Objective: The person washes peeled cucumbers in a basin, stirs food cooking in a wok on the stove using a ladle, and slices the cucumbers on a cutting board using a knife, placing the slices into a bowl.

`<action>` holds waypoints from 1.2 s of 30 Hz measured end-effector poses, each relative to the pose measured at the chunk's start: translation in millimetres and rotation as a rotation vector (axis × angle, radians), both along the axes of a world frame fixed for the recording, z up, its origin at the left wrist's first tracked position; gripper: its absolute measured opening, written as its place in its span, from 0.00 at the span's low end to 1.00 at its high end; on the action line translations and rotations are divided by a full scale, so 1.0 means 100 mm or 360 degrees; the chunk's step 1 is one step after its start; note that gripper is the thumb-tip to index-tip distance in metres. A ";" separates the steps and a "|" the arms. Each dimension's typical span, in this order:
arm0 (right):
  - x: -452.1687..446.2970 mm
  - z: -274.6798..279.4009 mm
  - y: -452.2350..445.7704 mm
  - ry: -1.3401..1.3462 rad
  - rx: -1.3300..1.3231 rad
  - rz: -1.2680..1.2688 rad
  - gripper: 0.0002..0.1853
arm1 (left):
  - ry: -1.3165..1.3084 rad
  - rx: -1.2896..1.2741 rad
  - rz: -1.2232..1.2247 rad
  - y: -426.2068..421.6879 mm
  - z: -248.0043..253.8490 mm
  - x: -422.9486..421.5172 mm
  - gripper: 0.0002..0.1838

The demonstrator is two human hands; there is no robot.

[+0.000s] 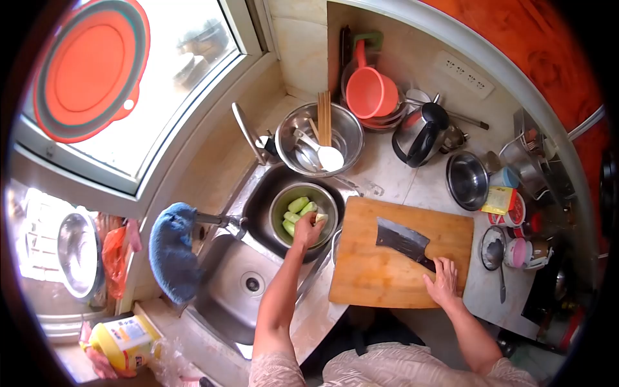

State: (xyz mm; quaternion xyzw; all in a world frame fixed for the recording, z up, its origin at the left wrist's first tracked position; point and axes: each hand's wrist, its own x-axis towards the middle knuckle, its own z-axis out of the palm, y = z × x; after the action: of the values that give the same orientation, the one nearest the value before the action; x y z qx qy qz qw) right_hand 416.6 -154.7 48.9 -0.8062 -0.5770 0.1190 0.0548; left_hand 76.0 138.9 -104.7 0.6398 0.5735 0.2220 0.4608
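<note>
My left hand [307, 231] reaches into a metal bowl [277, 213] in the sink, its fingers closed on a pale green vegetable piece [320, 218]. Several more peeled-looking green vegetable pieces [298, 205] lie in that bowl; their exact kind is unclear. On the wooden cutting board [367, 277] rests a cleaver [401, 240], blade flat and handle pointing toward my right hand [445, 282]. That hand lies on the board with fingers stretched, the fingertips at the end of the cleaver's handle.
A large steel bowl [284, 145] with chopsticks and a white spoon stands behind the sink. Farther right are an electric kettle [419, 135], a red dipper [372, 93] and a dark metal bowl [467, 180]. A blue cloth [173, 251] hangs beside the faucet [235, 224].
</note>
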 end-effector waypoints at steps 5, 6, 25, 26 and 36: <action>0.12 -0.17 0.06 0.0049 0.0060 0.0140 0.31 | -0.1285 -0.0527 0.0402 -0.73 1.18 -0.17 0.27; 0.17 -0.23 0.05 0.0046 0.0087 0.0143 0.30 | -0.1432 -0.0519 0.0449 -0.89 1.36 -0.19 0.27; 0.29 -0.11 0.15 0.0706 0.0097 0.0262 0.19 | -0.0673 -0.0180 0.1539 -2.26 0.93 -0.90 0.09; 0.26 -0.07 0.13 0.0772 0.0055 0.0162 0.18 | -0.0561 -0.0093 0.1301 -2.27 0.93 -0.53 0.10; 0.32 0.17 -0.13 0.0809 -0.0100 -0.0061 0.30 | 0.0260 0.1159 -0.0411 -2.06 0.99 1.56 0.26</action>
State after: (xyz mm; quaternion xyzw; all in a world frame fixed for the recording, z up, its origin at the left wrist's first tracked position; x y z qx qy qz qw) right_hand 448.8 -167.9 65.7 -0.7625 -0.5251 0.3347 0.1752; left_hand 231.8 -66.8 -5.5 0.8439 0.4069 0.2995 0.1806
